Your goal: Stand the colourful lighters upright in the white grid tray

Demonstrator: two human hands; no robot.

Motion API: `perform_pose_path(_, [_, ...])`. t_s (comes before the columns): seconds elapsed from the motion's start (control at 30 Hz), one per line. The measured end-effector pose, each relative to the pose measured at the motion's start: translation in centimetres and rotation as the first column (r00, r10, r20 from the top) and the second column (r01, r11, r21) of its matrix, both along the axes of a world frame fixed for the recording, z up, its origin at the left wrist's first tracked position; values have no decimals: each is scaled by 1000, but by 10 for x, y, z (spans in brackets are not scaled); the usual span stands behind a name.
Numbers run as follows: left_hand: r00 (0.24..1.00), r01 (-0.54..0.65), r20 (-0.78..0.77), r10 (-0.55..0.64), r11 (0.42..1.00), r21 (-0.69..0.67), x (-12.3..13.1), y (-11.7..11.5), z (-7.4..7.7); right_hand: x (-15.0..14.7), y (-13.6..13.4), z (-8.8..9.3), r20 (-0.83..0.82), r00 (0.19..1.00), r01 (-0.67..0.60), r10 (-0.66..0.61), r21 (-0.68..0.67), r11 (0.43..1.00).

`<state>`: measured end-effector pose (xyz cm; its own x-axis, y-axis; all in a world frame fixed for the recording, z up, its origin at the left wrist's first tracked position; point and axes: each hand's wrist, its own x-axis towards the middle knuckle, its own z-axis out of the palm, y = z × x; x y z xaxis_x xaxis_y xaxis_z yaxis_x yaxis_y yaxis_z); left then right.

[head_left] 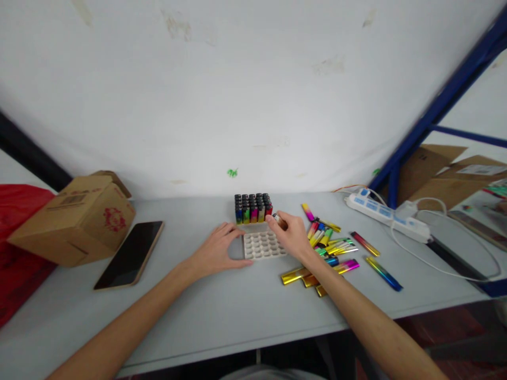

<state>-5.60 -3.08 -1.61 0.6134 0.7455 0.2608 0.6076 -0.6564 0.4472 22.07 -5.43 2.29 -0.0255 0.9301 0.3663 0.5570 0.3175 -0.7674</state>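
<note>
On the table [237, 327], we note print on the left-hand box [65, 232]: a red emblem [114, 219] on its end and a dark block on top, both too small for us to read. The power strip [390, 217] carries blue panels, and the carton [422, 177] at far right bears a white label [483, 169]; we cannot make out the wording on either.

Around the work: a phone [130, 256] lies dark-screened just beside the box, a red bag [24, 211] at far left. Right of centre, loose pieces [341, 246] overlap in a heap; our right forearm [368, 322] partly covers it.

The tray [264, 245] lies flat mid-table, white, with rows of round hollows. Just behind it stand lighters [253, 209], upright in tight ranks, black-topped, bodies blue, green, pink and red among others. Our left hand [217, 245] is spread at the tray's left end, thumb and fingers apart. Our right hand [291, 232] pinches a small item [276, 217] above the tray's back right; fingers hide most of it.
</note>
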Motion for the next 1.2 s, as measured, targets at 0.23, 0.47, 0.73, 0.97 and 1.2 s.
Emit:
perform_pose_path(0.23, [999,10,41,-9,1000,-17,1,0,-2,-1,2,-6,37,999,3,-3,0,1000])
perform_pose_path(0.47, [997,23,71,-22,1000,-11,2,-1,-3,-1,-2,0,42,994,-105,104,45,993])
perform_pose_path(0.73, [998,11,58,-10,1000,-13,3,-2,-2,-1,-3,-7,246,938,-293,245,182,939])
perform_pose_path(0.97, [999,5,41,-4,1000,-21,3,-1,-4,-8,3,-15,263,938,-249,224,65,966])
perform_pose_path(1.2, [999,13,32,-12,1000,-28,6,-1,-3,-16,10,-21,418,858,-334,300,9,943])
